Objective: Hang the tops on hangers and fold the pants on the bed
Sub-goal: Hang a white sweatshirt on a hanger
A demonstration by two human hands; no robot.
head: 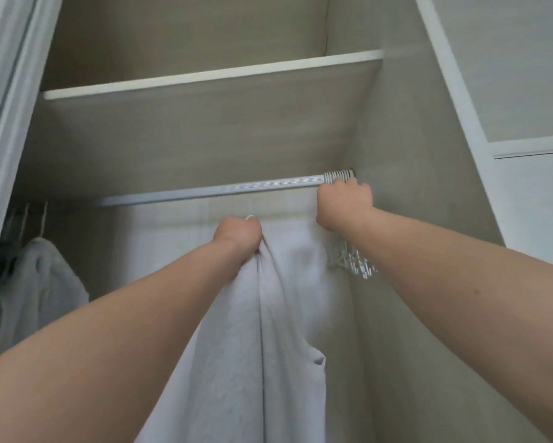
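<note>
A white top [268,314] hangs down in front of me inside an open wardrobe. My left hand [238,233] grips it at its upper end, just below the silver rail [204,190]; a bit of white hanger hook shows above the knuckles. My right hand [343,204] is curled around a bunch of white empty hangers [353,260] that hang at the rail's right end, against the wardrobe's side wall. Their hooks [339,175] sit on the rail above the fist.
A grey garment [35,282] hangs on hangers at the far left of the rail. A shelf [211,75] runs across above the rail. The wardrobe's door frame [10,123] stands at the left and a white panel [524,91] at the right.
</note>
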